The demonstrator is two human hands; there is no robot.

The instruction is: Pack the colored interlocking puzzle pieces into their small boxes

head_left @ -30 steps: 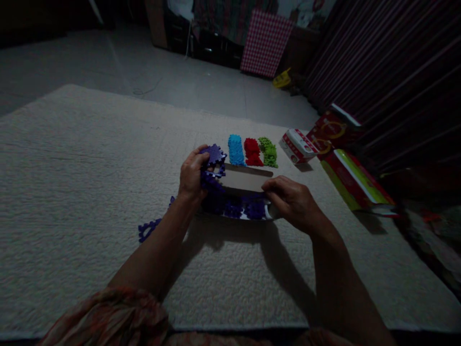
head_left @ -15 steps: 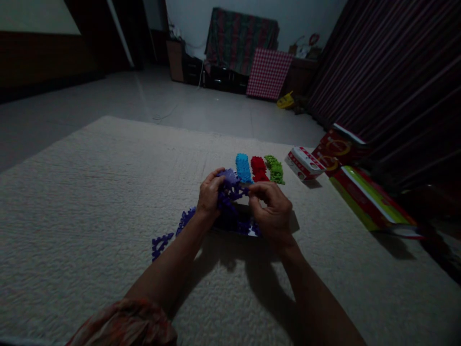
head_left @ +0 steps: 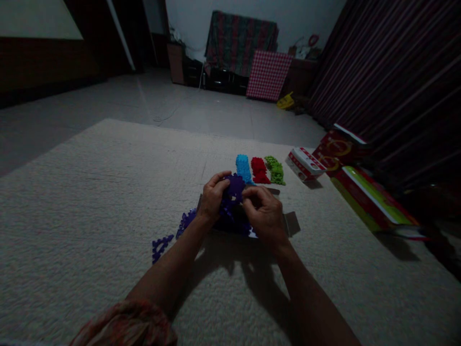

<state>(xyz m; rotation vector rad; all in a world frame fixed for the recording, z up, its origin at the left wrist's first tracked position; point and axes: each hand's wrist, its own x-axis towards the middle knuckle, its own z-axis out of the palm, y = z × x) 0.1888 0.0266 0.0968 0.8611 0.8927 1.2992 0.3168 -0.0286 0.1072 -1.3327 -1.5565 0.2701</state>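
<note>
My left hand [head_left: 212,197] and my right hand [head_left: 264,214] meet above a flat cardboard box [head_left: 291,222] on a cream rug [head_left: 90,202]. Both hands pinch a clump of purple toothed plastic pieces [head_left: 234,186] held between them. More purple pieces fill the box under my hands, mostly hidden. Two loose purple pieces [head_left: 161,244] lie on the rug to the left, by my left forearm.
Beyond the box lie a blue pile [head_left: 244,168], a red pile [head_left: 260,169] and a green pile [head_left: 275,169] of pieces. A white and red box [head_left: 304,163] and red and green boxes [head_left: 367,197] lie at the right, near a striped curtain.
My right hand left the box's right end and came up to the purple pieces in my left hand. The camera tilted up, showing more of the room.
</note>
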